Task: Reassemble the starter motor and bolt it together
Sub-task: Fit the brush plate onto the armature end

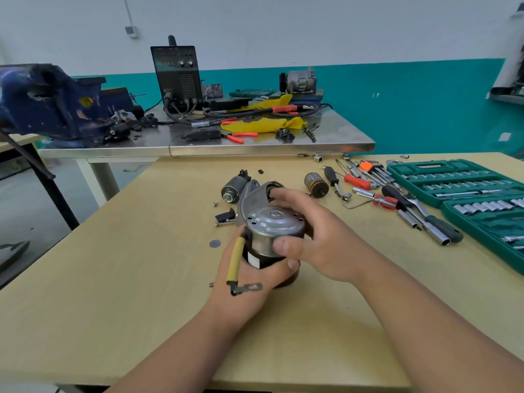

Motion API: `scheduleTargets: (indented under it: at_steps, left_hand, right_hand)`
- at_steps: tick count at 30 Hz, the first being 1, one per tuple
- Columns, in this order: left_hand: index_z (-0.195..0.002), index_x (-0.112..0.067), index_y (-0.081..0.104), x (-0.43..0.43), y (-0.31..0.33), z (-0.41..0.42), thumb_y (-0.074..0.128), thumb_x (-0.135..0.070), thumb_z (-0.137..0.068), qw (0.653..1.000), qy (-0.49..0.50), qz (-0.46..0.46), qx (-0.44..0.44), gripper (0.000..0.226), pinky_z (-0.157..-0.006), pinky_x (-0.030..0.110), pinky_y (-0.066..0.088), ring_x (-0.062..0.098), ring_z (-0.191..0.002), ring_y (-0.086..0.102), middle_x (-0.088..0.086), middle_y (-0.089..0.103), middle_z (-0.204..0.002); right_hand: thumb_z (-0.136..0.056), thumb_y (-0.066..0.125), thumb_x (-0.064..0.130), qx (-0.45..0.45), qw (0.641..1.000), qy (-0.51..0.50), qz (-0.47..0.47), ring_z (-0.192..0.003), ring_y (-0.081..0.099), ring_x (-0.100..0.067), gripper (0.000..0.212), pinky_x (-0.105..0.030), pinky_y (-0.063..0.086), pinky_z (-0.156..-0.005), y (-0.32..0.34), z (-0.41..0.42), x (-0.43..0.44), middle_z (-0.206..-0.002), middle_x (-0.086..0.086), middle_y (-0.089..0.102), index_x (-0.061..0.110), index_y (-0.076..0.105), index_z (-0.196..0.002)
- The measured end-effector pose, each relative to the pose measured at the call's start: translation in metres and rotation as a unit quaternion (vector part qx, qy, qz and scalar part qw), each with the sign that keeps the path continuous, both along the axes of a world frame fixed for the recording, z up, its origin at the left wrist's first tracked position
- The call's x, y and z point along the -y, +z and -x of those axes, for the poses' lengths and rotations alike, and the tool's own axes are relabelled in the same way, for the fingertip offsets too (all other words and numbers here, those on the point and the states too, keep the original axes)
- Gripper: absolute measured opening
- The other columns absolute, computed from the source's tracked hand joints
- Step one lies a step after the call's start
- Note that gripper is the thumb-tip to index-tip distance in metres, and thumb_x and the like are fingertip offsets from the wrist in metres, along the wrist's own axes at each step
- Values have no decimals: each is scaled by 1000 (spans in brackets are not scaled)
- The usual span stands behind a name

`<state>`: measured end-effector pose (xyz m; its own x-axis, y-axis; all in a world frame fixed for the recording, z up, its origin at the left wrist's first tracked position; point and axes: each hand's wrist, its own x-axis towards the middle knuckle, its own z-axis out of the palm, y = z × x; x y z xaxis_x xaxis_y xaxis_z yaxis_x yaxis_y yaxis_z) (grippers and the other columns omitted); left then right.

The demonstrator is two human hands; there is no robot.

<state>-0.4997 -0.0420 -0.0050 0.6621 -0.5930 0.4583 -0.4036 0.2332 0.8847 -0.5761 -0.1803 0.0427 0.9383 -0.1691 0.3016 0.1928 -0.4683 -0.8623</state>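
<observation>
At the centre of the pale wooden worktop (pixel 113 279) the black-bodied, silver-capped starter motor (pixel 273 222) is held near upright, cap uppermost: body wrapped in the left hand's (pixel 255 276) grip, cap pinched by the right hand (pixel 326 236).

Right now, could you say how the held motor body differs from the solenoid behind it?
The motor body is held by the left hand and right hand; the solenoid lies free on the table. The motor body looks bigger and carries a yellow-sleeved lead; the solenoid shows none. Both are cylindrical.
</observation>
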Motion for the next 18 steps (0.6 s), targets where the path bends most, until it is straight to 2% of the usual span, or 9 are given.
scheduleTargets:
  at_steps: [2,4,7,9,11,13,16,18]
  left_hand:
    - [-107,-38,69,0,-1,1,73,-33,-66,999,-26,-17,-44,42,-74,21,55,10,-96,71,-10,74,-103]
    - [-95,-46,71,1,-1,3,76,-38,-60,992,-40,-27,-115,37,-60,27,56,12,-78,72,-11,75,-89]
    - [-85,-36,72,3,-2,2,79,-43,-50,981,-41,-51,-180,36,-51,31,53,18,-65,70,-6,72,-77]
    - [-87,-28,70,4,-4,2,81,-44,-48,978,-32,-64,-196,44,-51,31,52,18,-65,70,-3,72,-79]
    - [-92,-25,68,4,-4,2,81,-44,-46,980,-21,-62,-188,52,-51,30,52,17,-67,70,-3,72,-81]
    - [-97,-26,66,3,-4,3,80,-45,-44,987,-11,-59,-151,58,-56,24,53,10,-74,70,-7,74,-86]
    - [-106,-29,61,0,-1,4,80,-46,-44,996,3,-58,-72,67,-70,12,49,1,-88,68,-15,72,-96]
    - [-114,-25,56,-3,0,5,83,-41,-48,999,0,-39,-8,72,-81,11,46,2,-99,65,-14,69,-106]
  right_hand:
    - [-60,70,52,11,1000,14,-4,-111,56,7,63,-12,45,-89,2,-4,3,-115,30,60,45,49,-119]
    - [-61,67,53,30,999,2,-36,-103,62,3,51,-13,46,-83,0,-8,5,-105,24,66,41,59,-110]
    - [-70,64,48,53,991,-43,-112,-96,66,-10,37,-23,53,-81,-5,-15,7,-96,11,72,29,68,-102]
    - [-85,55,42,52,974,-63,-213,-99,66,-24,34,-37,54,-86,-6,-19,8,-102,-7,73,17,69,-104]
    - [-97,44,44,34,936,-72,-343,-101,68,-27,40,-41,56,-83,-4,-23,10,-107,-14,72,14,69,-107]
    - [-98,39,52,7,897,-91,-432,-99,70,-25,47,-38,57,-78,-5,-26,13,-107,-10,73,16,67,-110]
    - [-95,35,63,-40,873,-102,-476,-92,71,-22,57,-34,55,-75,-7,-26,18,-108,-7,73,20,67,-114]
    - [-94,32,65,-51,873,-89,-477,-106,67,-25,63,-39,52,-91,-11,-24,21,-114,-10,71,18,66,-120]
